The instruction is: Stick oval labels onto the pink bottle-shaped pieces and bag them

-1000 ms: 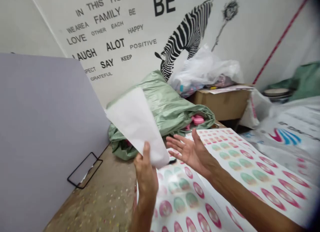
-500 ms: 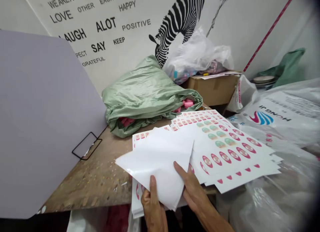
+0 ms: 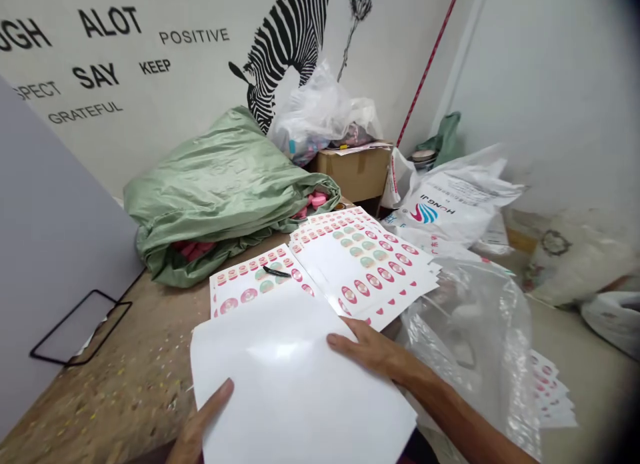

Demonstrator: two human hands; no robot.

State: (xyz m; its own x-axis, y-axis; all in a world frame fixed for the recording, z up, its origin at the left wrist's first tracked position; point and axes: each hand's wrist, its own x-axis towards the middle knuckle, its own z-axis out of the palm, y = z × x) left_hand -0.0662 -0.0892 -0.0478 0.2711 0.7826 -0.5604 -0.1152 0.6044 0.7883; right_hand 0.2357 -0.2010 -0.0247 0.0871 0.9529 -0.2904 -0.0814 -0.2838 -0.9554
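Observation:
My left hand grips the left edge of a blank white sheet, its thumb lying on top. On the opposite edge, my right hand pinches the same sheet, fingers mostly hidden under it. The sheet is tilted towards me and shines in the middle; whether it is one or more layers I cannot tell. Just beyond it lies a stack of printed sticker sheets with pink and green labels. A thin black object rests on that stack. A second fanned stack of sticker sheets lies to its right.
Behind the stacks sits a green bag with pink pieces showing. A cardboard box stands at the back. To the right are a printed plastic bag and clear plastic. A pale panel with a black wire frame borders the left.
The view has swung right. My hands have drawn the white sheet nearer and spread apart along its edges, uncovering the left sticker stack and the black object.

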